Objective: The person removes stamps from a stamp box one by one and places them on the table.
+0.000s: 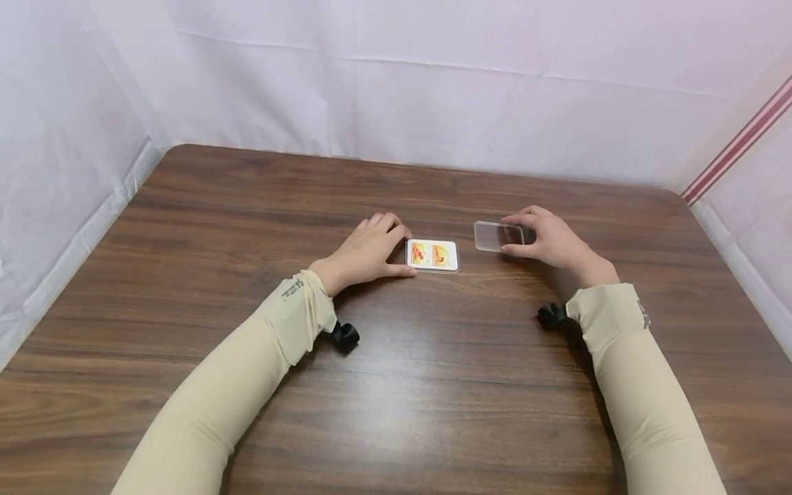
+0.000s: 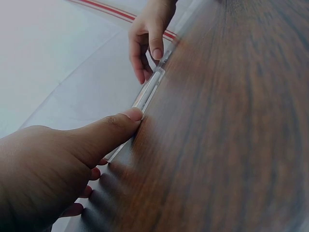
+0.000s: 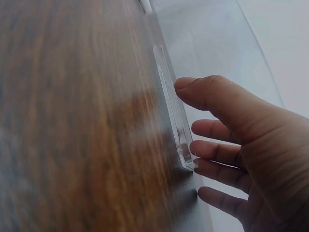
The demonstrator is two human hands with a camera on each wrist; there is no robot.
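Observation:
A flat case of cards with an orange and yellow picture on top lies in the middle of the wooden table. My left hand grips its left end, thumb on the near edge and fingers on the far edge; the thumb touches the case in the left wrist view. To the right, a clear plastic lid lies apart from the case. My right hand pinches its right end. The right wrist view shows the lid edge-on, thumb on one side and fingers on the other.
White cloth walls close in the table at the back and both sides, with a red stripe at the right. A small black wrist camera sits under each sleeve. Bare table lies in front of the arms.

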